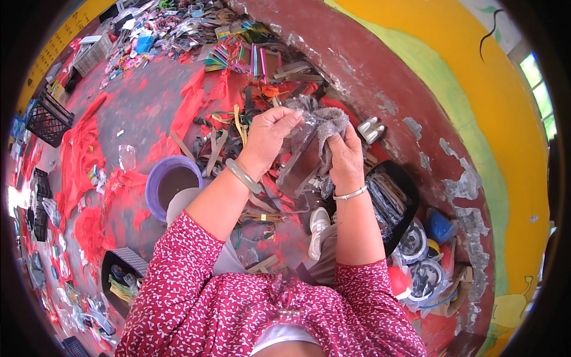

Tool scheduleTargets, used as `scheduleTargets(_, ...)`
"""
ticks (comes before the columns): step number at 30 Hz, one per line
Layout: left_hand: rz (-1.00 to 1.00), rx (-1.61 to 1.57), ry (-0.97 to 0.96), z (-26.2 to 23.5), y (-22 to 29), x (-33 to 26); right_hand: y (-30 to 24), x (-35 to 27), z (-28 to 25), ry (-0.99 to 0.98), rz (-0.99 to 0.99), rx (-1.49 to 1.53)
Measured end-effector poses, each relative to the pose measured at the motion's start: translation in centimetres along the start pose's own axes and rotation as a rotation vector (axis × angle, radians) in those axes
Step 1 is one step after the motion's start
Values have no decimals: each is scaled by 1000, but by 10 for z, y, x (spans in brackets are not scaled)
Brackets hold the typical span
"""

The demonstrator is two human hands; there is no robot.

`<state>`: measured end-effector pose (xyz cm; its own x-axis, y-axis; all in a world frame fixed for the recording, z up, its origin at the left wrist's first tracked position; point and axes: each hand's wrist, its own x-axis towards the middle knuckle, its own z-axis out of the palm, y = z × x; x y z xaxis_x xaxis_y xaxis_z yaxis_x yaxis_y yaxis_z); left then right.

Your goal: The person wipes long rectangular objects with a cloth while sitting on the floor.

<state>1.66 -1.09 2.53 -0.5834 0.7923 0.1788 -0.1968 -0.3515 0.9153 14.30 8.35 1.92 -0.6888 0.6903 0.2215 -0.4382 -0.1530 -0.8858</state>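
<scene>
Wiping looks midway: left hand (266,138) pinches the top of a dark shiny panel (300,163) held up between both hands, right hand (345,156) presses a grey cloth (326,122) on it; straps (220,140) litter the floor beyond.

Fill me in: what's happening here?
A person sits on the floor and holds a dark flat piece up in both hands. The left hand pinches its top edge; the right hand presses a grey cloth against it. A purple bucket stands by the left knee, a black tray of parts by the right. Straps, red scraps and crates lie scattered over the floor.
</scene>
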Motion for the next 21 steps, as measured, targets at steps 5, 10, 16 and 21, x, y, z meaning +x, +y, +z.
scheduleTargets(5,105,203,17,-4,1,0,-6,0,6,1,61,54)
scheduleTargets(10,289,442,106,-1,-9,-1,-8,2,1,-25,142,-17)
scheduleTargets(16,489,765,-130,-1,-18,-6,-19,-2,2,-212,43,-669)
scheduleTargets(21,430,728,-108,1,-19,-6,-11,-2,-4,-114,191,-420)
